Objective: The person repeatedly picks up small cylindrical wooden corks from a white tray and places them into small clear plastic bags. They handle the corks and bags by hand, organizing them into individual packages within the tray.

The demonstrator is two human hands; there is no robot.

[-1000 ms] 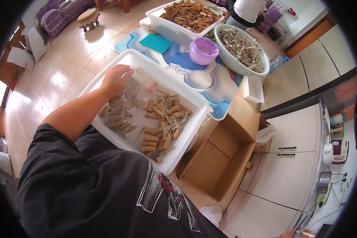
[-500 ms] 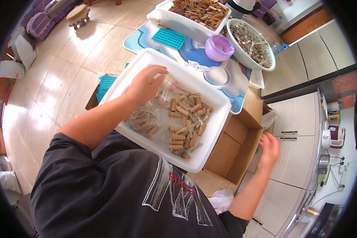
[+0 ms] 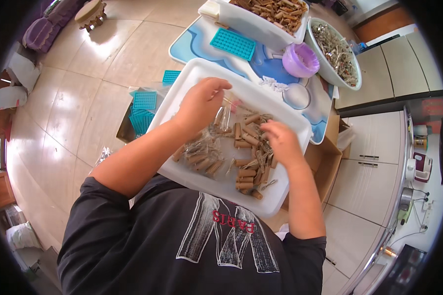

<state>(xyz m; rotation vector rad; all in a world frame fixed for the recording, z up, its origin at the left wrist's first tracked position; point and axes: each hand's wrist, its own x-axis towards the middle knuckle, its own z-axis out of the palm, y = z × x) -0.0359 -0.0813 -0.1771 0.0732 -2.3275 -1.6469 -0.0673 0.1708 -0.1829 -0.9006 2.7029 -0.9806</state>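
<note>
Hands over white plastic tray (image 3: 202, 73) on lap. Left hand (image 3: 202, 101) near tray's far edge, fingers curled, pinching clear plastic bag (image 3: 225, 117) at its top. Right hand (image 3: 280, 142) at tray's right side, fingers bent down onto loose wooden clothespins (image 3: 248, 169); whether it grips any, cannot tell. Bagged clothespins (image 3: 202, 155) lie mid-tray by left forearm. Beyond far edge: purple bowl (image 3: 300, 60), teal grid mould (image 3: 233, 44), cardboard box (image 3: 325, 162) right of tray.

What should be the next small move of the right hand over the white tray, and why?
Probably the right hand should pinch one wooden clothespin from the loose pile beneath it and carry it to the clear bag held by the left hand. Many pins lie loose in the white tray.
</note>
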